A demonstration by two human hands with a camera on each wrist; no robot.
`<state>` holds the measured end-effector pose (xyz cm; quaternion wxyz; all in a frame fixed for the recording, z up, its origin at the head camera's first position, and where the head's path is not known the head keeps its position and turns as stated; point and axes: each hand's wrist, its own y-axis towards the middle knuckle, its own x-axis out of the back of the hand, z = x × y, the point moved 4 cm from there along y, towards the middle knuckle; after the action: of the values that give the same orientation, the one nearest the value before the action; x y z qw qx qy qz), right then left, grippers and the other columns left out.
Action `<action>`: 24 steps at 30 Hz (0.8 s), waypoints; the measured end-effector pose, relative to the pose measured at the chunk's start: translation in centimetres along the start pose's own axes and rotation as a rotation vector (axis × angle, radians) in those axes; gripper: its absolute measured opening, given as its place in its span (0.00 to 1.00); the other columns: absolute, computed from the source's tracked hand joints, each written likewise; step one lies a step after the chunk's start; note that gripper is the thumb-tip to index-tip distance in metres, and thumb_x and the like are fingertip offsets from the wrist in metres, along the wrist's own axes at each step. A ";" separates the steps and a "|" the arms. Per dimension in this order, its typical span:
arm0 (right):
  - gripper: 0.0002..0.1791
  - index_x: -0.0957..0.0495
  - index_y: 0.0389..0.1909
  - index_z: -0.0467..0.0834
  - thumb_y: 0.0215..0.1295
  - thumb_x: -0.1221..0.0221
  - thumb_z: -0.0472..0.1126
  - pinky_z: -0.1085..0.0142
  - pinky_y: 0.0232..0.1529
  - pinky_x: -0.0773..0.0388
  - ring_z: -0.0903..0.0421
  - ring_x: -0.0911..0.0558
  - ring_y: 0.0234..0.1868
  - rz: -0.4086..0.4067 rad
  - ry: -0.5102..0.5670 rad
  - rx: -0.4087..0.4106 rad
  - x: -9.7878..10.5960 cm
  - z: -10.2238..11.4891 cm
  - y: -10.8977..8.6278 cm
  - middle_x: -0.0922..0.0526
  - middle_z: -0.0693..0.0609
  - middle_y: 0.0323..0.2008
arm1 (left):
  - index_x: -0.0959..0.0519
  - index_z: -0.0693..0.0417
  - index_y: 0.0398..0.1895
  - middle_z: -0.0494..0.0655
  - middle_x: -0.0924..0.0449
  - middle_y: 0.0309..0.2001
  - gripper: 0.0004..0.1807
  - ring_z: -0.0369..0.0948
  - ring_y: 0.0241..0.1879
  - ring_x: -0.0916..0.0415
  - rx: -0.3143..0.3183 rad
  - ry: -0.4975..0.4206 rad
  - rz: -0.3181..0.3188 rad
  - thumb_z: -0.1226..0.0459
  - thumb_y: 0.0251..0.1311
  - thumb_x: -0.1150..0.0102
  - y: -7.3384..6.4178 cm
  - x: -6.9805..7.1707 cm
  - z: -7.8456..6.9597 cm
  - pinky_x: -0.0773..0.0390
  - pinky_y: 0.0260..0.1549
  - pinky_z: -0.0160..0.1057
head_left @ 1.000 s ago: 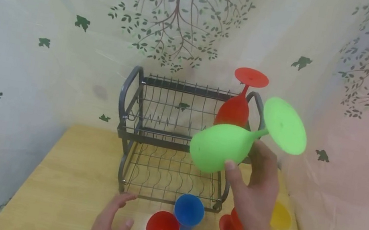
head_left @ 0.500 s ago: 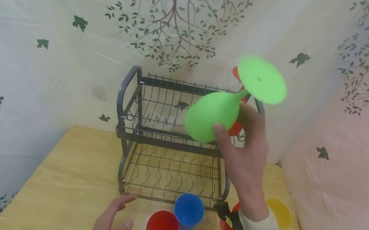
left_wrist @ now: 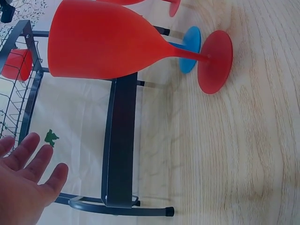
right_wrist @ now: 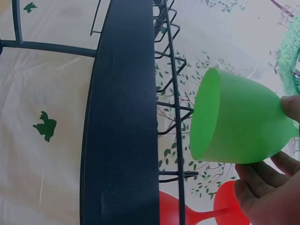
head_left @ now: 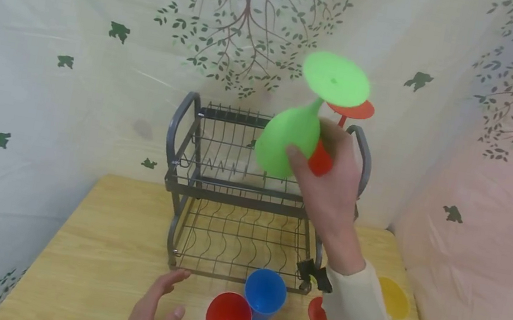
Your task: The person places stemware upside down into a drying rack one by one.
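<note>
Green goblet (head_left: 282, 137) has tilted steeper, mouth down-left, foot up-right.

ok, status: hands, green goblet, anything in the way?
Right hand gripping green goblet, tilted, foot up, near rack. Left hand holding nothing. Inverted red goblet on rack's upper tier, beyond right hand: possible snag.

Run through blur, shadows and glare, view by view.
Head view: the green goblet looks slightly soft at its foot's edge, its colour nearly flat; left wrist view: turned sideways, with faint shadows on the table beside the rack; right wrist view: also sideways, the leaf-printed sheet washed out toward the top.
</note>
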<state>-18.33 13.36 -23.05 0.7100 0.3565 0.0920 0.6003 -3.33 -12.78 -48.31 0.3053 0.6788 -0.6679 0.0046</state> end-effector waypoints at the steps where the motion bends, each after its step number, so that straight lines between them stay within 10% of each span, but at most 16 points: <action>1: 0.32 0.31 0.69 0.42 0.68 0.33 0.45 0.54 0.69 0.29 0.58 0.26 0.65 0.003 -0.010 -0.009 -0.1 -0.1 0.2 0.23 0.54 0.64 | 0.31 0.56 0.72 0.54 0.23 0.66 0.35 0.35 0.67 0.30 -0.002 -0.007 -0.001 0.73 0.59 0.39 0.0 0.0 0.0 0.28 0.62 0.31; 24: 0.36 0.35 0.73 0.44 0.69 0.34 0.51 0.49 0.65 0.24 0.51 0.25 0.66 0.201 -0.149 -0.160 -3.0 -3.8 2.7 0.26 0.50 0.69 | 0.34 0.59 0.74 0.57 0.20 0.62 0.38 0.32 0.62 0.26 0.035 -0.065 -0.079 0.77 0.58 0.38 -0.2 0.4 0.7 0.24 0.56 0.29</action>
<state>-23.35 12.16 -25.10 0.6771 0.3500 -0.0453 0.6457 -3.37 -13.49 -48.80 0.2715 0.7097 -0.6499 -0.0177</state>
